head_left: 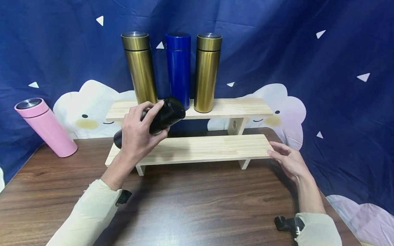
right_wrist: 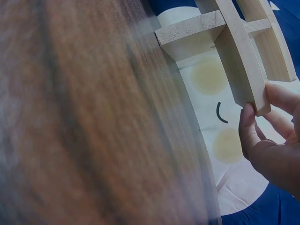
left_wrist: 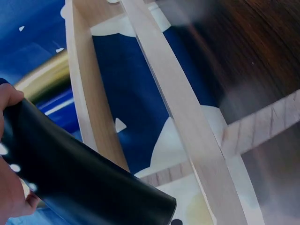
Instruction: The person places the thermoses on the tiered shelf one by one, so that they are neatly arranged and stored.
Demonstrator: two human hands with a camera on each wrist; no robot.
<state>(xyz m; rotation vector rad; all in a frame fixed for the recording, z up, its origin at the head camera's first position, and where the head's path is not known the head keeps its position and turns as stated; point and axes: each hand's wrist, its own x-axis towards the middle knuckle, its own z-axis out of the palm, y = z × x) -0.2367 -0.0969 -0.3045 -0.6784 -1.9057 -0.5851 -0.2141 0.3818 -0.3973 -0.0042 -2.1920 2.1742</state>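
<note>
In the head view my left hand [head_left: 138,128] grips a black thermos bottle [head_left: 167,116], held tilted above the left part of the lower shelf of a two-tier wooden stand [head_left: 209,147]. The left wrist view shows the same black bottle [left_wrist: 93,168] slanting across, fingers [left_wrist: 11,96] around one end. My right hand [head_left: 289,159] pinches the right end of the lower shelf; in the right wrist view, thumb and fingers [right_wrist: 251,126] hold that board's end [right_wrist: 258,101]. On the upper shelf stand a gold bottle [head_left: 143,71], a blue bottle [head_left: 179,71] and a second gold bottle [head_left: 208,75].
A pink bottle [head_left: 49,128] stands on the brown wooden table [head_left: 197,205], left of the stand. Behind everything hangs a dark blue cloth [head_left: 277,44] with white clouds and small triangles. Each wrist wears a dark strap with a camera [head_left: 284,223].
</note>
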